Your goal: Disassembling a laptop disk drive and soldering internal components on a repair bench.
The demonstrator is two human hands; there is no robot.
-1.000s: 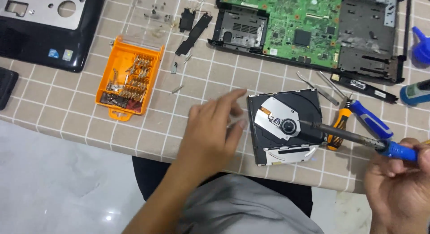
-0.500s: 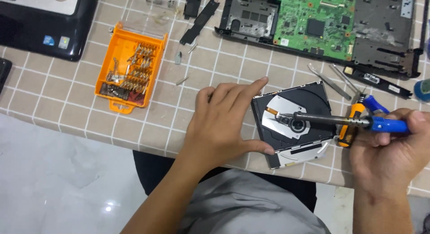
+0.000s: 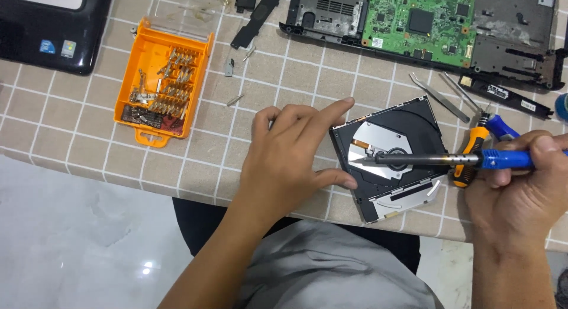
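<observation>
A black optical disc drive [image 3: 414, 125] with its silver inner plate exposed lies on the checked tablecloth near the table's front edge. My left hand [image 3: 290, 161] rests on the cloth with thumb and forefinger against the drive's left edge. My right hand [image 3: 520, 196] grips a blue-handled soldering iron [image 3: 438, 160] held level, its tip on the silver plate near the drive's left side.
An orange case of screwdriver bits [image 3: 161, 87] lies open at the left. An opened laptop base with a green circuit board [image 3: 423, 19] lies at the back. Metal tweezers [image 3: 438, 96], an orange-handled tool [image 3: 470, 155], loose screws [image 3: 235, 100] and a black laptop cover [image 3: 47, 25] lie around.
The soldering iron's tip slid left across the drive's plate. My left hand shifted from on top of the drive to its left edge, and the view has drawn closer.
</observation>
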